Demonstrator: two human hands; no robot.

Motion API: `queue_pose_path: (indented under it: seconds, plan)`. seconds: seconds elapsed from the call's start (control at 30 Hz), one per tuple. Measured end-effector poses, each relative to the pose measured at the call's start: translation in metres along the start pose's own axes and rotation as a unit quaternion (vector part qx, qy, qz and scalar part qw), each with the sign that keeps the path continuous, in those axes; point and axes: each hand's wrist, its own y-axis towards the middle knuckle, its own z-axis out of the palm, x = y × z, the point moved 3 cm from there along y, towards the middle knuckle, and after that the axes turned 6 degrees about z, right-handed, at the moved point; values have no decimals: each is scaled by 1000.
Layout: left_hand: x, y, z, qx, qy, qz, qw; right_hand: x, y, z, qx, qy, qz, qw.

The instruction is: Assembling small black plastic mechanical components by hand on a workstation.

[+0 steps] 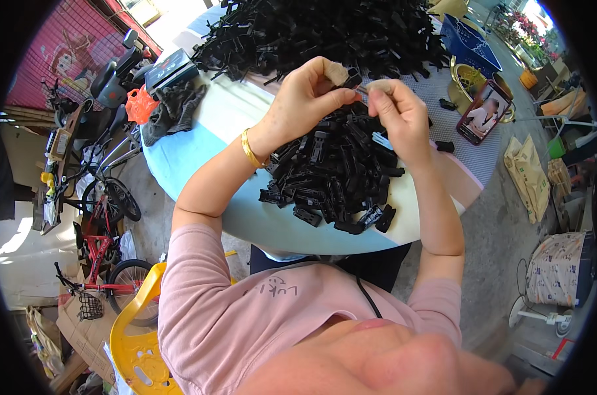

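Above the round table, my left hand, with a gold bangle at its wrist, pinches a small black plastic part between thumb and a wrapped index finger. Close beside it, my right hand is closed at the fingertips, also wrapped, on a thin piece too small to name. The fingertips of both hands nearly meet at the black part. Beneath them lies a heap of similar black plastic parts. A light blue piece shows in the heap by my right wrist.
A far larger pile of black parts covers the table's far side. To the right stand a phone, a gold-coloured bowl and a blue basket. Dark gloves and a box lie left. A yellow chair is lower left.
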Motion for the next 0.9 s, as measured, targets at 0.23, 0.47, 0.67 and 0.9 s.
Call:
queue_pose_path:
  seconds: [0.23,0.47,0.67,0.9]
  plan:
    - [-4,-6,11,-31,-32,39,998,4,-1,5,-4,-45,-23,999]
    - [2,-11,8,-37,108,84,990,3,-1,7,8,-53,18,998]
    - [-3,-4,5,-51,275,218,935,-7,3,6,12,-39,45,998]
    - [-21,6,-27,161,170,40,971,-18,13,-15,33,262,102,959]
